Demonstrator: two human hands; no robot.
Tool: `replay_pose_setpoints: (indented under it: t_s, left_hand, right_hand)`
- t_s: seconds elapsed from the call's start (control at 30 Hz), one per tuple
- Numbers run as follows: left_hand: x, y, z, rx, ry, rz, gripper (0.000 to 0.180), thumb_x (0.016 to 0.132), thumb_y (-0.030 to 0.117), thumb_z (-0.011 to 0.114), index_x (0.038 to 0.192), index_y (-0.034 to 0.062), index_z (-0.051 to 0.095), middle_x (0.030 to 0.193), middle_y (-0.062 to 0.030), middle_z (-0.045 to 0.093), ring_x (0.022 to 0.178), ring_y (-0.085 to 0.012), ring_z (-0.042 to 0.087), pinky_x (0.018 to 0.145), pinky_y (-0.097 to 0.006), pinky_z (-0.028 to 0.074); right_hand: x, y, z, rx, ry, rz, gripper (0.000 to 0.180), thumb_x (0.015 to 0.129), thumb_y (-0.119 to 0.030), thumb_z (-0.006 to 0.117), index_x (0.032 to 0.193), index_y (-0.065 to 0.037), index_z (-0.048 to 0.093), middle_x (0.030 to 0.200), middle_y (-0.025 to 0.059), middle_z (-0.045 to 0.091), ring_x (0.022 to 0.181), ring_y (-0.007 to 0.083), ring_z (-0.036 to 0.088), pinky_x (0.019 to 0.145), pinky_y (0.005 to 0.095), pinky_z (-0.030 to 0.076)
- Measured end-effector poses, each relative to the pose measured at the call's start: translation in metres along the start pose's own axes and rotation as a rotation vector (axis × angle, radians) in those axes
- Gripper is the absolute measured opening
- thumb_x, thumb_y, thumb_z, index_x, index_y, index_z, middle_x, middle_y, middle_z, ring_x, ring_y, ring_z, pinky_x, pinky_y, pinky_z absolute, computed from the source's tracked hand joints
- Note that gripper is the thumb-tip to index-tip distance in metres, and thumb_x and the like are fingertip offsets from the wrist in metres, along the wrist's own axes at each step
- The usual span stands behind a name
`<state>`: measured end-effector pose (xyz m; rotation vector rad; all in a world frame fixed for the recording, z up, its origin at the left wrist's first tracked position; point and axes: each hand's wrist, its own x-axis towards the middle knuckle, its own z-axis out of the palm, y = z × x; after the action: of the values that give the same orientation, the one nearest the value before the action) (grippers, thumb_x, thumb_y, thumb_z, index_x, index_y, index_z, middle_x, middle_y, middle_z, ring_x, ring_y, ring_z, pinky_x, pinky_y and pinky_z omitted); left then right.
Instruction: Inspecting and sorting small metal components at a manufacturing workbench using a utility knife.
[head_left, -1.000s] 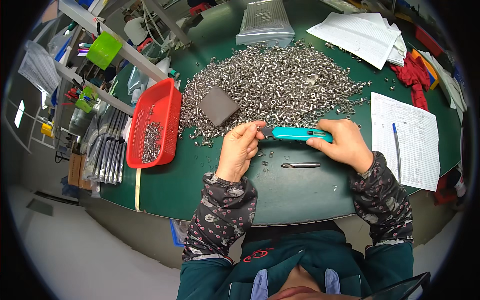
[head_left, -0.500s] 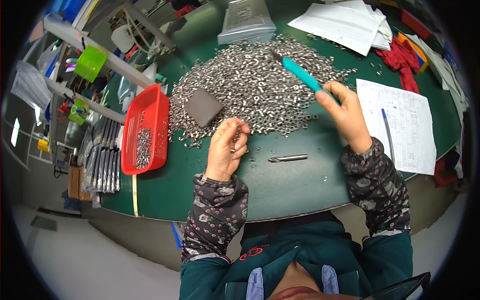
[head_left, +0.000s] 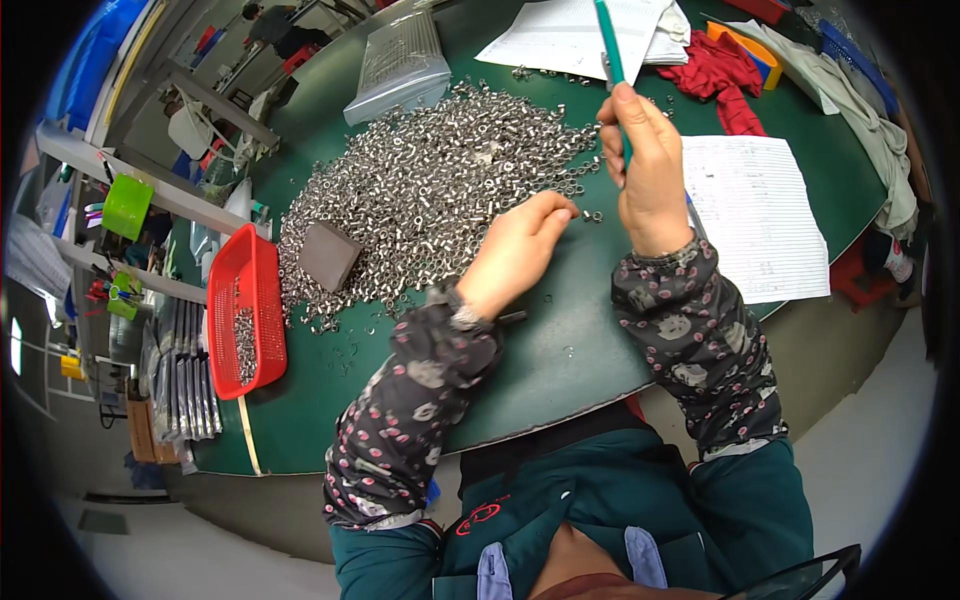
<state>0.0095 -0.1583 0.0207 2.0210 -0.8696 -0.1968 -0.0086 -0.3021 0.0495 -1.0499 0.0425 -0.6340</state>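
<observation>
Metal sleeves (head_left: 430, 180) mostly heaped, few in red basket (head_left: 268, 330); utility knife (head_left: 611, 45) gripped by right hand (head_left: 652, 170), left hand (head_left: 518, 250) curled, hold indiscernible.

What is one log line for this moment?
left grip: by metal-ring pile, contents unclear; right grip: holding teal utility knife; red basket: beside pile

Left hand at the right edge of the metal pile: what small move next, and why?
Probably pinch one of the loose metal pieces with the left hand: its fingers are close beside them, while the right hand grips the teal-handled tool, clear of the left. Whether the left fingers already hold a piece, I can't tell.
</observation>
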Motion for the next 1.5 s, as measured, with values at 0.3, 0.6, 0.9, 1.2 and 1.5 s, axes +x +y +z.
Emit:
replay_pose_setpoints:
  t_s: [0.3, 0.6, 0.9, 1.2, 1.5]
  left_hand:
    - [0.031, 0.007, 0.039, 0.686, -0.021, -0.026, 0.022, 0.077, 0.022, 0.056, 0.083, 0.0036, 0.045, 0.063, -0.0171, 0.058, 0.061, -0.0343, 0.059, 0.054, -0.044, 0.046]
    - [-0.008, -0.002, 0.001, 0.699, -0.157, -0.147, 0.022, 0.079, 0.022, 0.054, 0.086, 0.0030, 0.047, 0.068, -0.0177, 0.058, 0.067, -0.0353, 0.058, 0.059, -0.044, 0.046]
    - [-0.066, 0.000, -0.062, -0.796, 0.289, -0.412, 0.003, 0.087, 0.012, 0.046, 0.088, 0.0085, 0.046, 0.068, -0.0006, 0.046, 0.044, -0.0015, 0.030, 0.036, -0.014, 0.022]
    - [-0.106, -0.045, -0.078, -1.266, 0.455, -0.296, 0.013, 0.088, 0.012, 0.045, 0.097, 0.0043, 0.052, 0.076, -0.0036, 0.050, 0.048, -0.0024, 0.034, 0.036, -0.014, 0.025]
    - [-0.111, -0.060, -0.083, -1.281, 0.440, -0.285, 0.014, 0.089, 0.013, 0.044, 0.097, 0.0039, 0.051, 0.075, -0.0033, 0.051, 0.047, -0.0017, 0.033, 0.035, -0.013, 0.024]
  right_hand:
    - [-0.001, 0.005, -0.001, -0.082, -0.034, -0.012, 0.033, 0.082, -0.031, 0.057, 0.071, 0.001, 0.055, 0.058, -0.0056, 0.043, 0.054, 0.0025, 0.033, 0.046, 0.0192, 0.026]
    - [-0.005, 0.009, 0.001, -0.149, -0.101, -0.031, 0.030, 0.085, -0.033, 0.052, 0.070, -0.007, 0.050, 0.053, -0.0078, 0.034, 0.047, 0.0001, 0.027, 0.041, 0.0166, 0.018]
    - [-0.010, 0.020, 0.003, -0.338, -0.304, 0.048, 0.033, 0.081, -0.030, 0.057, 0.070, 0.001, 0.054, 0.057, -0.0037, 0.041, 0.054, 0.0038, 0.033, 0.047, 0.0217, 0.027]
    - [-0.041, 0.022, 0.021, -1.048, -0.713, -0.105, 0.033, 0.070, -0.038, 0.063, 0.074, -0.005, 0.058, 0.058, 0.0132, 0.054, 0.056, 0.0307, 0.055, 0.050, 0.0372, 0.042]
    - [-0.049, 0.027, 0.022, -1.167, -0.810, -0.176, 0.033, 0.070, -0.038, 0.062, 0.076, -0.005, 0.058, 0.063, 0.0146, 0.056, 0.060, 0.0325, 0.056, 0.053, 0.0407, 0.042]
